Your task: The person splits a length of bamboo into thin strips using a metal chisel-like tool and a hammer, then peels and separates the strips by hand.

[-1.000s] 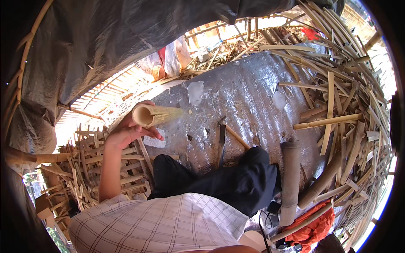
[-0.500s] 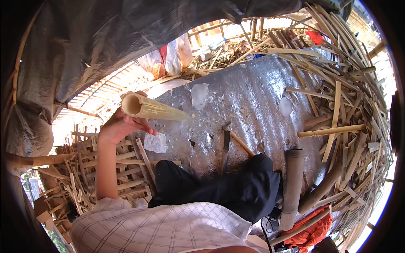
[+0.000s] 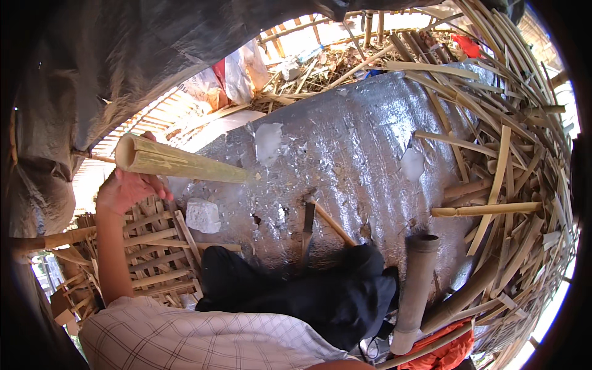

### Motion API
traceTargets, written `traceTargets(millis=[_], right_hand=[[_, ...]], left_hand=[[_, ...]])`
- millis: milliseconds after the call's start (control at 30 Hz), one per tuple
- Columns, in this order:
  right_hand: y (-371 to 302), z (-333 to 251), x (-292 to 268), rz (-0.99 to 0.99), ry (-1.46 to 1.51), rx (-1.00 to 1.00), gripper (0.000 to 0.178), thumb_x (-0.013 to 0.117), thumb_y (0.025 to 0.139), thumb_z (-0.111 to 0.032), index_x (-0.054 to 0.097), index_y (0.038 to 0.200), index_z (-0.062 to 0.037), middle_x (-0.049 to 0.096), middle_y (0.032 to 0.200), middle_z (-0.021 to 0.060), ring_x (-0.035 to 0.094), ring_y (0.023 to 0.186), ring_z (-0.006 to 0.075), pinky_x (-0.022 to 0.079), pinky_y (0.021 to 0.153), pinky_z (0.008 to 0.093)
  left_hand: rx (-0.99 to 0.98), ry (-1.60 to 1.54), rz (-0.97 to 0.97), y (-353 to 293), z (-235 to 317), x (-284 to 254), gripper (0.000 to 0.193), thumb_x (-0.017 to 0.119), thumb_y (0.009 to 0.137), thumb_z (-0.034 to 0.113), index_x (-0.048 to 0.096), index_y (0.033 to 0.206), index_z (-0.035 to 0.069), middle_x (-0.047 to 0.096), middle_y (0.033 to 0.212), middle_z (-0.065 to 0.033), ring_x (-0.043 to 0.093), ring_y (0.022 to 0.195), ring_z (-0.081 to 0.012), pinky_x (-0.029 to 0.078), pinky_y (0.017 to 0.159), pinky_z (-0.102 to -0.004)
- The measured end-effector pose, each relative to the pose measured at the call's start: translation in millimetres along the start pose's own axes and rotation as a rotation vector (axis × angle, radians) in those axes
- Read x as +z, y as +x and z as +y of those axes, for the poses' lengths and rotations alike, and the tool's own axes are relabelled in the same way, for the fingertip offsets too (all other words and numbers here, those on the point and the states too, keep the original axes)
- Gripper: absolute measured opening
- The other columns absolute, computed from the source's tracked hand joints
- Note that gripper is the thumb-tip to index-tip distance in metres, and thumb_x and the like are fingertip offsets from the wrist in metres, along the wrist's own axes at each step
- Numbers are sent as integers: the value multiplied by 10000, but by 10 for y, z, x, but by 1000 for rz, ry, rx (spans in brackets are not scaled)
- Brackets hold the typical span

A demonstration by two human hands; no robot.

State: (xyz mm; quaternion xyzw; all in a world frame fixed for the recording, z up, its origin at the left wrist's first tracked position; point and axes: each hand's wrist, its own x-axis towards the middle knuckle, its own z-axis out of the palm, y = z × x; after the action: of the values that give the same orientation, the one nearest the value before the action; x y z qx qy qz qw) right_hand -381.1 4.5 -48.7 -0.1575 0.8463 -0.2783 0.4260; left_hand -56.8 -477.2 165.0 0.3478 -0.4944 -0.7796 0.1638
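Note:
My left hand [image 3: 132, 190] grips a pale green bamboo tube [image 3: 185, 161] near its open, hollow end. The fingers wrap round it from below and behind, and the tube slants to the right, its far end over the silvery sheet. My right hand does not show. In front of my crossed, dark-trousered legs lie a knife with a dark blade [image 3: 309, 219] and a hammer-like tool with a wooden handle [image 3: 333, 223]. A whitish block [image 3: 203, 215] lies on the sheet, just below my left hand.
The worn silvery sheet [image 3: 345, 154] covers the floor. Split bamboo strips [image 3: 499, 166] pile up on the right, near a thick brown bamboo tube [image 3: 416, 290] and an orange-red cloth [image 3: 441, 350]. Woven bamboo slats [image 3: 154, 259] lie at left. A dark tarp [image 3: 123, 61] hangs overhead.
My left hand has carried the bamboo tube to the left, its open end moving farthest. The whole view has shifted slightly too.

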Motion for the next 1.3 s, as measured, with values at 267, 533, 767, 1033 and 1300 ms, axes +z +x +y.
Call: traceTargets(millis=[267,533,767,1033,1300], right_hand=[[167,-62,-244,-31,-2,-16,319,621,800,-53,613,1117,-13,671,965,166,671,899,287,528,779,377],[198,19,-374,-4,-24,-104,325,621,797,-47,608,1120,-19,665,966,167,668,912,293,526,793,377],[96,180,-531,63,-83,-267,330,621,794,-42,603,1123,-23,660,966,167,665,923,299,524,805,377],[-1113,223,-1167,41,-412,-615,336,621,791,-36,598,1126,-28,654,967,168,662,937,305,521,819,377],[-1291,462,-52,-638,-847,-1248,404,619,789,5,568,1189,18,671,968,174,670,944,349,529,795,444]], left_hand=[[-105,108,43,423,205,335,1040,706,857,618,136,1586,145,705,1168,-208,739,894,-357,535,870,-605],[-116,149,132,258,70,662,1067,758,812,611,179,1589,164,731,1061,-239,738,940,-390,527,943,-602],[18,136,159,-352,-468,940,1016,772,794,584,255,1540,129,679,1224,-228,732,1001,-393,574,926,-482],[91,302,52,-886,-1042,997,857,605,925,622,352,1532,72,700,1224,-197,694,1120,-350,508,969,-441],[111,236,-11,-911,-1342,1032,648,540,1007,540,482,1425,48,705,1251,-179,663,1189,-280,476,1022,-385]])
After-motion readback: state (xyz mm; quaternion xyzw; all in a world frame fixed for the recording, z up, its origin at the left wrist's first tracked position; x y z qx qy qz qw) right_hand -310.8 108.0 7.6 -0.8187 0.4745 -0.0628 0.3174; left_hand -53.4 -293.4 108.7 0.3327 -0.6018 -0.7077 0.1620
